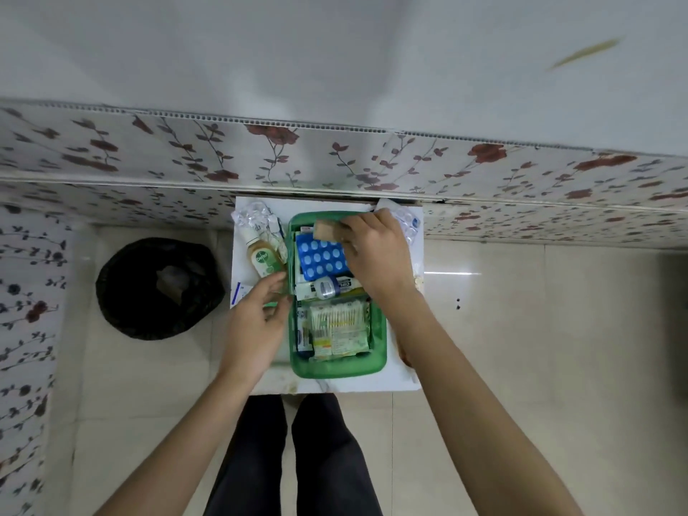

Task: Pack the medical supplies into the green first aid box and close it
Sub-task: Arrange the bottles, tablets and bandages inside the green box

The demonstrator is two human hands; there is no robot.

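Note:
The green first aid box (337, 366) stands open on a small white table (402, 378). Inside lie a blue blister pack (320, 260), a white tube (331, 286) and a packet of cotton swabs (338, 324). My right hand (376, 251) holds a tan bandage roll (325, 229) over the box's far end. Beside the box's left wall, my left hand (257, 322) hovers with its fingers apart, its fingertips close to the base of a Dettol bottle (262, 256) that lies on the table. Silver blister packs lie at the table's far left (255, 214) and far right (407, 223).
A black-lined bin (158, 288) stands on the tiled floor left of the table. A floral-patterned wall (335, 158) runs right behind the table. My legs (290, 452) are just below the table's near edge.

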